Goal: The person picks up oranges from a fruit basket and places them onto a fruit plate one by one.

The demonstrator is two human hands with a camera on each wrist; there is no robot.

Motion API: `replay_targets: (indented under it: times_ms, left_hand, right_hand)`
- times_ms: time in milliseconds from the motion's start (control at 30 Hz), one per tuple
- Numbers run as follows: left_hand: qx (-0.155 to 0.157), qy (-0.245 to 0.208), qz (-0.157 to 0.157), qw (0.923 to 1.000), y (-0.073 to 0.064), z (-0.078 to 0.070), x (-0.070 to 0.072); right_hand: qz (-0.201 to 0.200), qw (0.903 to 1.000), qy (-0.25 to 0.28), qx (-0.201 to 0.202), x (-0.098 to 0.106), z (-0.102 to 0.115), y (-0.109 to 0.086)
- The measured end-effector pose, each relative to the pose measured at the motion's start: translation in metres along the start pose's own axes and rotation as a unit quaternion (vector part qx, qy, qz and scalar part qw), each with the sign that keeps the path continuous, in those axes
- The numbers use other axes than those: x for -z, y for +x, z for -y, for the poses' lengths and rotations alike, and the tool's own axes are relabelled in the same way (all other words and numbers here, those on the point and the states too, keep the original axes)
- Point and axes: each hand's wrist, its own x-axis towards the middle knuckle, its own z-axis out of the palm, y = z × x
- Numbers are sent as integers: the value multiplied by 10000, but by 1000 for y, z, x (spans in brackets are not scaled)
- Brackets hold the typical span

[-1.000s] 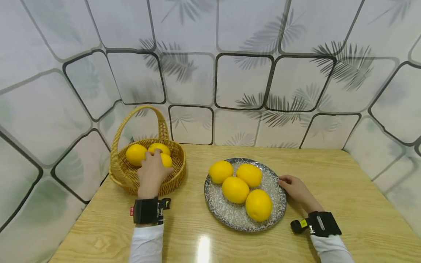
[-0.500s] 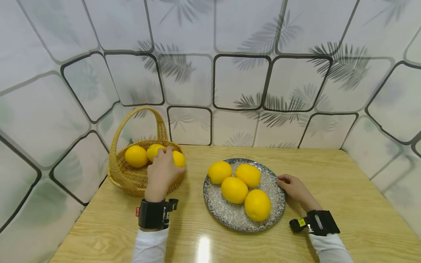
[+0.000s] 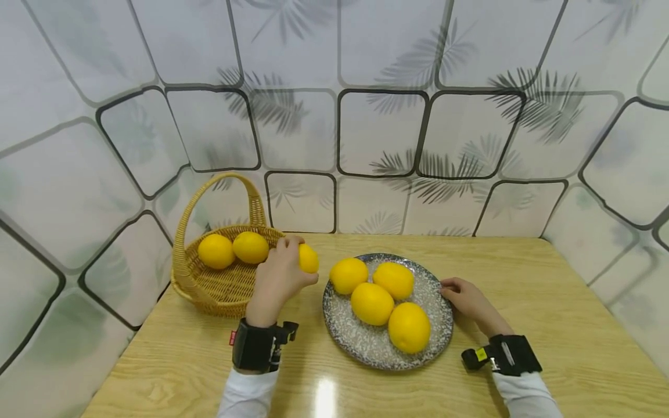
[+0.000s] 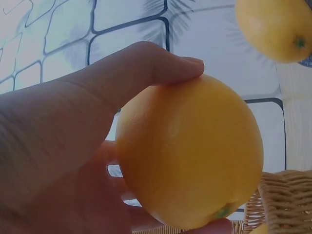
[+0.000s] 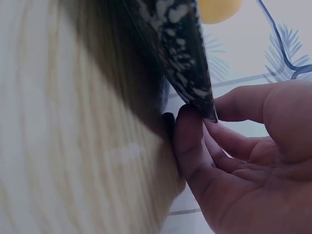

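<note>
My left hand (image 3: 279, 277) grips a yellow lemon (image 4: 190, 151) between thumb and fingers, just off the right rim of the wicker basket (image 3: 180, 255). In the left wrist view the lemon's small green stem end points down. Two more lemons, one at the left (image 3: 216, 251) and one beside it (image 3: 251, 247), lie in the basket. A speckled grey plate (image 3: 360, 348) with a dark rim bears several lemons, the nearest one (image 3: 409, 327) at its front right. My right hand (image 3: 473, 302) pinches the plate's right rim; the right wrist view shows fingers (image 5: 190, 136) under the edge.
Both things stand on a light wooden table (image 3: 292, 371), the basket at left with its tall handle (image 3: 230, 176) arching up. A wall (image 3: 381, 133) with dark outlined squares and leaf prints closes off the back and sides.
My left hand has lifted the lemon out of the basket and carried it right, toward the plate. Two lemons stay behind there. The right hand keeps its place at the rim.
</note>
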Motion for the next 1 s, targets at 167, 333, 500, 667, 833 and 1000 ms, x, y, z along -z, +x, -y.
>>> replay_targets:
  times_ms: [167, 333, 500, 667, 833, 1000]
  left_hand:
    - [-111, -65, 125, 9998, -1, -5, -1]
    - [-159, -25, 389, 9991, -1, -7, -1]
    - [-334, -16, 719, 9969, -3, -11, -2]
    - [-792, 61, 1238, 9891, -5, -15, -4]
    - [-1095, 109, 1539, 9819, -7, -20, -10]
    - [-1276, 122, 1643, 9780, -8, -27, -18]
  right_hand:
    - [-66, 9999, 12, 110, 1, 1, -1]
    - [-55, 9999, 28, 153, 0, 0, -2]
    - [-26, 9999, 1, 155, -1, -1, -3]
    - [43, 10000, 11, 78, 0, -2, -2]
    - [57, 10000, 32, 54, 1, -3, -1]
    - [86, 9999, 49, 56, 1, -2, -1]
